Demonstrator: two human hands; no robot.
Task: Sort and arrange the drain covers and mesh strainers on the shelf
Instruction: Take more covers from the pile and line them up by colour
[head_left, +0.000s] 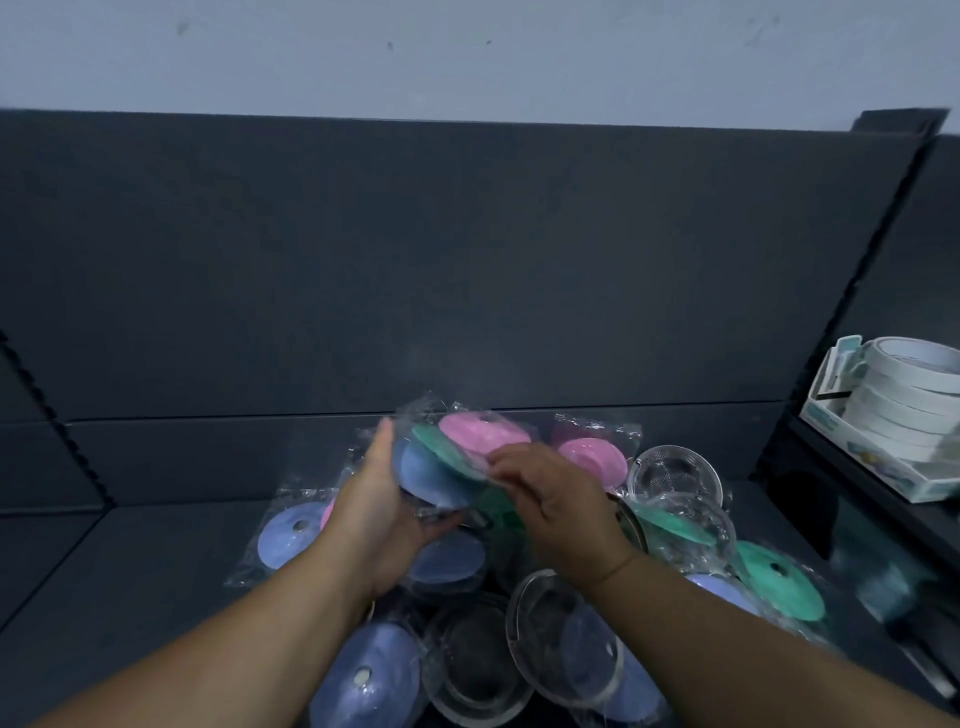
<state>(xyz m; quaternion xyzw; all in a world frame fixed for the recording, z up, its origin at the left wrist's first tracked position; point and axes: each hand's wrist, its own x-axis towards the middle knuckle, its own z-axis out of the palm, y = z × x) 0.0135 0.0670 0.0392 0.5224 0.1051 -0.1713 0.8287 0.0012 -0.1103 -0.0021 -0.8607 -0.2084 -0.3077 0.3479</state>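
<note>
A heap of bagged drain covers, blue, pink and green, lies mixed with metal mesh strainers (675, 473) on the dark shelf (130, 561). My left hand (379, 514) holds a fanned stack of bagged covers from the left: a blue cover (426, 475), a green cover (447, 449) and a pink cover (480, 431). My right hand (561, 514) pinches the stack's right edge at the green cover. Loose covers lie around: a blue one (285, 535) at the left, a pink one (592, 457) behind, a green one (784, 582) at the right. More strainers (478, 660) lie near the front.
A dark back panel (415, 260) rises behind the shelf. At the right, a white box of tape rolls (904, 410) stands on a neighbouring shelf beyond a slanted divider. The left part of the shelf surface is bare.
</note>
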